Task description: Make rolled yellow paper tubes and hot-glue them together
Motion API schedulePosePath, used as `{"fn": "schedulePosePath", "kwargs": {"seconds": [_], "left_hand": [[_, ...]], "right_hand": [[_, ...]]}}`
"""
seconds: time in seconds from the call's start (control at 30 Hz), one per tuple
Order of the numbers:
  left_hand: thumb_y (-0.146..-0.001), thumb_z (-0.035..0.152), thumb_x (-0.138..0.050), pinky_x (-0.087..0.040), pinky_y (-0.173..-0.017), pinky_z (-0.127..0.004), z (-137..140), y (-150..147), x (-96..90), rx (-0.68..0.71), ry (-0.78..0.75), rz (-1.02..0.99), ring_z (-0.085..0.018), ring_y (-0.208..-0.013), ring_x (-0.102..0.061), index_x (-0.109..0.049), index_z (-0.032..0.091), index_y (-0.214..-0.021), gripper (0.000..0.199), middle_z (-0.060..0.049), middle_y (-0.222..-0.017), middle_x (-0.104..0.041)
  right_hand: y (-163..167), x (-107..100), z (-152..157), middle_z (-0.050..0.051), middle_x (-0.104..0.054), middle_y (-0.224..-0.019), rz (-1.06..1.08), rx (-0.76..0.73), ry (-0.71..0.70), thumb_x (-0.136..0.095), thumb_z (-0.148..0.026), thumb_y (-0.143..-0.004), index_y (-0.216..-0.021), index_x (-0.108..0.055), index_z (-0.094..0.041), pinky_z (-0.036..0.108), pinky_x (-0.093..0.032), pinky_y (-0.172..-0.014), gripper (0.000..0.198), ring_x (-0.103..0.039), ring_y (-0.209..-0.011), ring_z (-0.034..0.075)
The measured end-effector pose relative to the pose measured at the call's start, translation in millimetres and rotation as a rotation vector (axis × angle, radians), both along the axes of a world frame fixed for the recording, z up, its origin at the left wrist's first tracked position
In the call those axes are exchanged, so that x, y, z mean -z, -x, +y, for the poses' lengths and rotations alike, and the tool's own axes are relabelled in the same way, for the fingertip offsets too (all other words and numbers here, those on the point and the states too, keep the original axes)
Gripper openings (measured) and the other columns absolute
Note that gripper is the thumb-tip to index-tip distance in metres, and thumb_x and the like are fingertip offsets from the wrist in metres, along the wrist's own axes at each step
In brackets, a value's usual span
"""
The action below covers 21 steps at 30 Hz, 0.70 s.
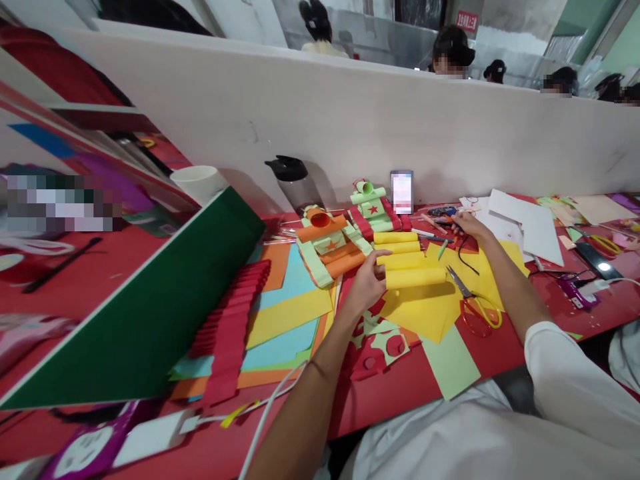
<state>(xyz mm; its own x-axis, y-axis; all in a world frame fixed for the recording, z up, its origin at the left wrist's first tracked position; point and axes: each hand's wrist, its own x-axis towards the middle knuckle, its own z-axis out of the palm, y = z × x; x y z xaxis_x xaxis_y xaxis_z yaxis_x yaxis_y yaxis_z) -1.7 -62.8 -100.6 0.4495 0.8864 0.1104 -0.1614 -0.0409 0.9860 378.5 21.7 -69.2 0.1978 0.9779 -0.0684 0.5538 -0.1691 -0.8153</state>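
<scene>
My left hand [369,283] grips the left end of a yellow paper piece with several rolled ridges [415,277], held over the table. Farther right, my right hand [469,229] has its fingers closed near a blue and black tool [443,211]; what they hold is too small to make out. Below that hand a thin black cord [469,257] hangs in a curve. Scissors [473,300] with red and yellow handles lie spread on yellow paper sheets [425,317]. An orange and green paper roll model [327,247] stands left of the yellow rolls.
Behind stands a green and red paper model [371,210] beside a propped phone [402,192]. A dark-lidded bottle [295,180] leans near the white partition [325,113]. At left, a green board [150,313] slants over coloured paper. A white cable [270,407] crosses the front edge.
</scene>
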Motion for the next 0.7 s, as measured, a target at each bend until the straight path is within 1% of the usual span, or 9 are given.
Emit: {"fn": "schedulePosePath", "kwargs": {"seconds": [0.1, 0.17, 0.27, 0.33, 0.43, 0.53, 0.6, 0.7], "left_hand": [[-0.065, 0.026, -0.091, -0.064, -0.075, -0.033, -1, 0, -2.6, 0.009, 0.030, -0.003, -0.025, -0.086, -0.081, -0.054, 0.023, -0.129, 0.074, 0.000, -0.084, -0.079], [-0.065, 0.026, -0.091, -0.064, -0.075, -0.033, -1, 1, -3.7, 0.005, 0.033, -0.005, -0.025, -0.087, -0.081, -0.055, 0.022, -0.128, 0.074, 0.000, -0.085, -0.079], [-0.064, 0.025, -0.092, -0.063, -0.075, -0.032, -1, 1, -4.1, 0.002, 0.035, -0.013, -0.025, -0.087, -0.081, -0.055, 0.021, -0.128, 0.074, -0.002, -0.086, -0.080], [-0.065, 0.025, -0.091, -0.063, -0.074, -0.032, -1, 0, -3.6, -0.005, 0.033, -0.013, -0.024, -0.087, -0.080, -0.055, 0.021, -0.128, 0.073, -0.002, -0.086, -0.080], [-0.065, 0.024, -0.090, -0.063, -0.074, -0.032, 0, 0, -1.4, -0.009, 0.027, -0.018, -0.024, -0.086, -0.080, -0.055, 0.021, -0.127, 0.071, -0.001, -0.084, -0.079], [-0.064, 0.024, -0.090, -0.064, -0.076, -0.033, 2, -1, 2.2, -0.022, 0.015, -0.035, -0.024, -0.087, -0.080, -0.055, 0.022, -0.126, 0.071, 0.000, -0.085, -0.078], [-0.064, 0.024, -0.090, -0.064, -0.076, -0.033, 3, 0, 3.6, -0.042, 0.000, -0.041, -0.025, -0.090, -0.080, -0.055, 0.022, -0.126, 0.071, -0.001, -0.088, -0.079], [-0.063, 0.026, -0.093, -0.064, -0.079, -0.033, 4, 0, 1.8, -0.068, -0.014, -0.060, -0.025, -0.096, -0.080, -0.055, 0.022, -0.124, 0.071, -0.003, -0.094, -0.080]], "right_hand": [[2, 1, -5, 0.004, -0.072, -0.070, 0.188, -0.009, 0.021, -0.067, -0.042, -0.103, -0.084, -0.056, -0.022, 0.028, -0.057, -0.059, 0.030, -0.065, -0.057, 0.015], [2, 0, -7, 0.004, -0.072, -0.071, 0.280, -0.005, 0.025, -0.068, -0.039, -0.103, -0.086, -0.057, -0.020, 0.025, -0.056, -0.055, 0.028, -0.065, -0.057, 0.014], [2, -5, -9, 0.002, -0.068, -0.068, 0.380, 0.004, -0.004, -0.071, -0.036, -0.100, -0.085, -0.057, -0.020, 0.021, -0.054, -0.053, 0.026, -0.061, -0.055, 0.011], [4, -11, -11, -0.001, -0.066, -0.068, 0.431, -0.007, -0.044, -0.079, -0.038, -0.093, -0.085, -0.056, -0.020, 0.021, -0.056, -0.057, 0.030, -0.060, -0.057, 0.011], [7, -21, -19, -0.004, -0.063, -0.072, 0.487, -0.044, -0.121, -0.091, -0.047, -0.078, -0.088, -0.056, -0.022, 0.023, -0.058, -0.070, 0.044, -0.062, -0.065, 0.011], [10, -32, -31, -0.002, -0.067, -0.080, 0.532, -0.168, -0.214, -0.098, -0.056, -0.063, -0.093, -0.060, -0.022, 0.026, -0.058, -0.079, 0.059, -0.066, -0.075, 0.014], [12, -38, -39, 0.001, -0.070, -0.087, 0.519, -0.262, -0.282, -0.099, -0.060, -0.059, -0.096, -0.063, -0.022, 0.030, -0.058, -0.084, 0.064, -0.069, -0.082, 0.017], [17, -45, -51, 0.005, -0.074, -0.092, 0.398, -0.309, -0.330, -0.095, -0.066, -0.063, -0.097, -0.067, -0.022, 0.036, -0.058, -0.089, 0.062, -0.072, -0.088, 0.023]]}}
